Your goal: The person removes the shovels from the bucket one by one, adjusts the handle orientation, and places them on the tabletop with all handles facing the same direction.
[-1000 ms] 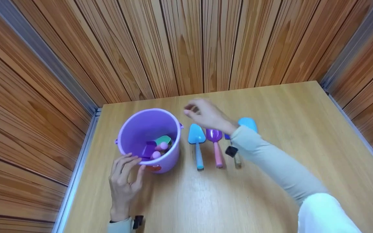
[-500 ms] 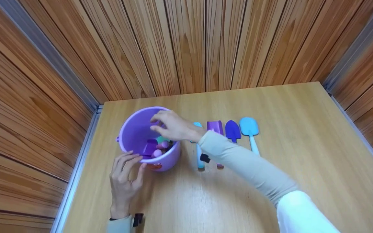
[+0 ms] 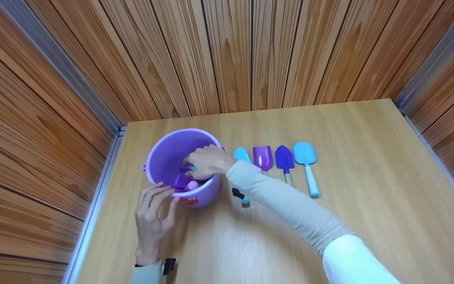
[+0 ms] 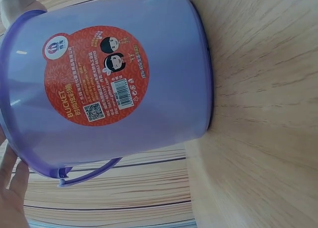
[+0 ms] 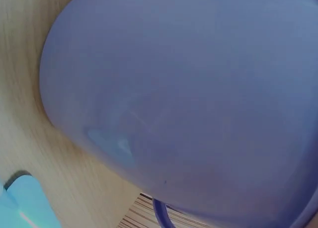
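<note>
A purple bucket stands upright on the table. My left hand holds its near rim, fingers over the edge and thumb on the outside. My right hand reaches over the right side of the rim into the bucket. A bit of a green piece shows beside its fingers; whether they grip it is hidden. Also inside lie a dark purple piece and a round pink handle end. In the left wrist view the bucket's side carries a red label.
Right of the bucket several toy shovels lie in a row: a light blue one partly under my sleeve, a purple scoop, a dark blue trowel and a light blue shovel. Wood-panelled walls border the wooden table.
My right hand has moved left from above the shovels, over the rim and down into the bucket. The shovels at the right have come into view from under the arm. My left hand stays put.
</note>
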Tool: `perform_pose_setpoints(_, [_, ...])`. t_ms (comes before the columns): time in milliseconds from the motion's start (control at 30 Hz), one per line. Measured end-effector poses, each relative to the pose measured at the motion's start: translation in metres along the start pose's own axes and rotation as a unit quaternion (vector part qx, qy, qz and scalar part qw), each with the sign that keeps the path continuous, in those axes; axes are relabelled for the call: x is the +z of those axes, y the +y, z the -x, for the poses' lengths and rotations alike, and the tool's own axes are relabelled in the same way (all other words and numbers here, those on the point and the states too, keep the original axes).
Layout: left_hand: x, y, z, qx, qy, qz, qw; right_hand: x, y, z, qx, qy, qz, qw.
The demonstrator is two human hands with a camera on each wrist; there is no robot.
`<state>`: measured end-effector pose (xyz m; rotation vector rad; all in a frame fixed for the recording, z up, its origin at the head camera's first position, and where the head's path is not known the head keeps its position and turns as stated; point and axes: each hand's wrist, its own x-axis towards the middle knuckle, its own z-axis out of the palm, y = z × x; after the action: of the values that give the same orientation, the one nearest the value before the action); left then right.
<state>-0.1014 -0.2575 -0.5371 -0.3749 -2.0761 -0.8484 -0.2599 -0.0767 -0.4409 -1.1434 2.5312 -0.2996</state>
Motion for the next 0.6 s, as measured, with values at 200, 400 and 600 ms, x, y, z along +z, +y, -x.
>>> perform_pose_setpoints(200, [-0.0001, 0.0002, -0.0003, 0.001, 0.002, 0.007, 1.0, -0.0035, -0.0028, -0.0051, 0.035, -0.081, 0.032, 0.9956])
perform_pose_setpoints(400, [0.0002, 0.0008, 0.0001, 0.001, 0.005, 0.005, 1.0, -0.0045, -0.0034, -0.0076, 0.041, -0.101, 0.045, 0.993])
perform_pose_setpoints(600, [-0.0002, -0.0002, -0.0013, 0.009, 0.003, -0.006, 0.9999, -0.0036, -0.0039, -0.0077, 0.035, -0.079, 0.062, 0.9943])
